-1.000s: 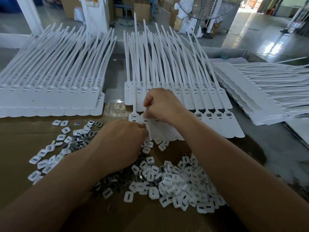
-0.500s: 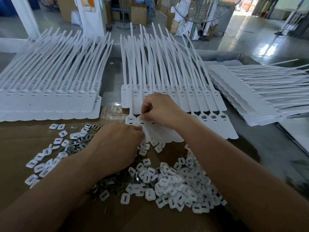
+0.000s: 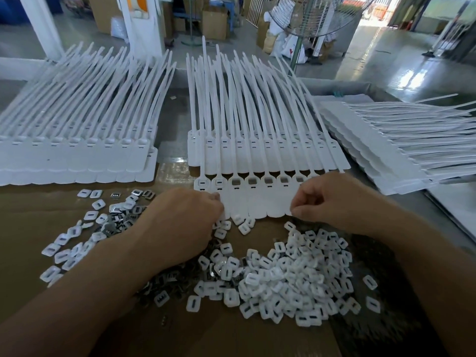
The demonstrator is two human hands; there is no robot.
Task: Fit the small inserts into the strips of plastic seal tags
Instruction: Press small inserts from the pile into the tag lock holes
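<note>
A white strip of seal tags [image 3: 253, 202] lies flat in front of me on the brown cardboard [image 3: 31, 217]. Its two leftmost heads carry white inserts; the others show open square sockets. My left hand [image 3: 180, 225] is curled, knuckles up, with its fingertips on the strip's lower left corner. My right hand [image 3: 332, 202] pinches the strip's lower right corner between thumb and forefinger. A heap of loose white inserts [image 3: 288, 282] lies just below both hands, with small dark metal clips [image 3: 117, 217] mixed in at the left. What my left fingers hold underneath is hidden.
Three stacks of tag strips with long tails lie behind: one far left [image 3: 77, 155], one centre [image 3: 257, 148], one right [image 3: 386, 155]. Beyond the table's far edge [image 3: 334, 82] stand a fan, boxes and a white post on the workshop floor.
My right hand has left the heads at the strip's left end and moved right and down to its lower right corner. The row of heads is now uncovered. My left hand has barely shifted.
</note>
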